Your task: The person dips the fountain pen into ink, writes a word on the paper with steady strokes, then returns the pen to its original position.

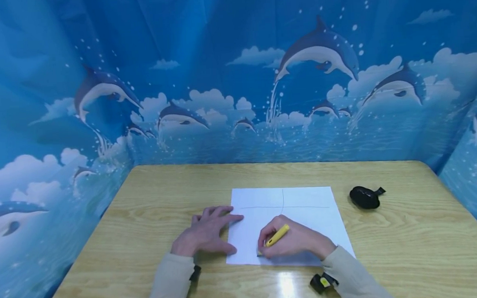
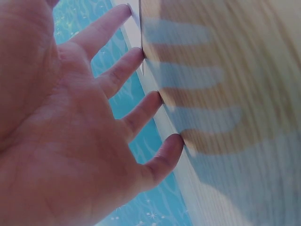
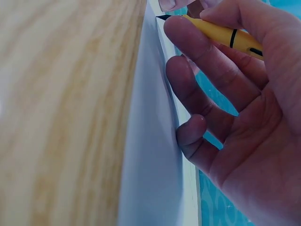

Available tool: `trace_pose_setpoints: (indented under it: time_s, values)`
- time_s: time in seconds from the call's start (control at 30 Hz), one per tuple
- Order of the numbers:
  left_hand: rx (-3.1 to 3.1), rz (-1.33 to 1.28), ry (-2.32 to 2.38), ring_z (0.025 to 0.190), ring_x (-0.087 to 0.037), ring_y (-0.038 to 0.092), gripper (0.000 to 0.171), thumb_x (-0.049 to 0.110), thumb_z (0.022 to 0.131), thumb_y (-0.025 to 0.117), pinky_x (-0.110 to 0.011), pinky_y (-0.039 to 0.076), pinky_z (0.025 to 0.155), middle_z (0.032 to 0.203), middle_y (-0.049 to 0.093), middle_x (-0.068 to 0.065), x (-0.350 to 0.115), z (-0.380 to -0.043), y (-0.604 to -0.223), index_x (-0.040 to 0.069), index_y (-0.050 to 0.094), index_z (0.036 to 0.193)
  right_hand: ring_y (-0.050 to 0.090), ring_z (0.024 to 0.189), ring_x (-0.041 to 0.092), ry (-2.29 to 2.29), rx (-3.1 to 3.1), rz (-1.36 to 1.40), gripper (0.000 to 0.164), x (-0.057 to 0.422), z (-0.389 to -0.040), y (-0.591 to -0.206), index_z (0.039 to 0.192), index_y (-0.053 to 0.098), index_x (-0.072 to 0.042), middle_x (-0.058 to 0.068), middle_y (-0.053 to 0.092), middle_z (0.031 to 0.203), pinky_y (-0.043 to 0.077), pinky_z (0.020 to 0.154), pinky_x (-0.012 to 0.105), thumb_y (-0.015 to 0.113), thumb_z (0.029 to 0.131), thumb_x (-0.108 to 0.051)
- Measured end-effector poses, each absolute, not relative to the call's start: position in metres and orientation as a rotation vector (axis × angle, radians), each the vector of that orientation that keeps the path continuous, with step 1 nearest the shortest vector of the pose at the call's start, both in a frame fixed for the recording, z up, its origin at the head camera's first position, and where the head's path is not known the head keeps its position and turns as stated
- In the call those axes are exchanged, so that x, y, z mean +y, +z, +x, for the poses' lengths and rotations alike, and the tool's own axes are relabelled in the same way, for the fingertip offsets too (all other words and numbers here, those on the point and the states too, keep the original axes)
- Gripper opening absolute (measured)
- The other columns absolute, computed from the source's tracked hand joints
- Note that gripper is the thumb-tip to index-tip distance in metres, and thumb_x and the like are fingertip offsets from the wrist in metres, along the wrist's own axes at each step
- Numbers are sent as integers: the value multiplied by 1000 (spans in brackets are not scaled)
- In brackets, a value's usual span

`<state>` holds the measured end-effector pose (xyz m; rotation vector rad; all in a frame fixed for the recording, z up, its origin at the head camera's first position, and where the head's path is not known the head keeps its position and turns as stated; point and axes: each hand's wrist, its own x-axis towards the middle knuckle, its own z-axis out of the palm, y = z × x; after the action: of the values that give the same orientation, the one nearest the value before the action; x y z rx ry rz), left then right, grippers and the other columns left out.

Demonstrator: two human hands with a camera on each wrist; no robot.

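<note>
A white sheet of paper (image 1: 305, 217) lies on the wooden table, with one thin line running down it and another crossing near its top. My right hand (image 1: 290, 238) pinches a yellow pen (image 1: 278, 235), its dark tip on the lower left part of the sheet. In the right wrist view the yellow pen (image 3: 225, 34) sits between thumb and fingers, and the other fingers curl loosely over the paper. Spread out at the sheet's left edge, my left hand (image 1: 207, 232) has some fingertips on the paper and the rest on the wood.
A glossy black object (image 1: 364, 197) with a short tab stands on the table (image 1: 410, 230) to the right of the paper. Behind the table's far edge hangs a blue curtain (image 1: 226, 47) printed with dolphins and clouds.
</note>
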<state>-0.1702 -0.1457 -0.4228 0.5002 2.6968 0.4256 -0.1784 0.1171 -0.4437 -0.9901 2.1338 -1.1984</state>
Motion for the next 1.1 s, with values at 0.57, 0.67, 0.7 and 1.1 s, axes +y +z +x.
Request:
trace_pose_setpoints:
  time_s: [0.57,0.67,0.7,1.1]
  values:
    - [2693,485,430,152,-40,26,78,51,79,82,-72,29,113,166,34,4,-143,-173,-422,42,50,149,60,68,-3,-1177,2089,-1029,7,115,-179,-444,90,79,-17,-14,73,79,51,65,17,72,90,-15]
    - [2696,489,432,152,-40,27,78,52,79,82,-72,29,113,165,35,4,-144,-173,-423,42,50,149,60,67,-3,-1199,2081,-1018,7,118,-179,-442,92,79,-17,-11,75,81,51,64,16,72,91,-16]
    - [2698,493,432,151,-40,27,78,52,79,82,-72,29,112,165,35,4,-144,-172,-423,41,50,149,59,66,-3,-1215,2082,-1011,7,120,-180,-441,93,79,-16,-9,75,82,50,62,16,72,91,-17]
    - [2693,516,450,151,-41,29,79,50,80,82,-72,29,113,166,34,0,-146,-167,-419,37,50,151,67,87,8,-1298,2572,-596,11,175,-196,-438,103,76,-18,-3,77,101,53,73,23,71,96,-25]
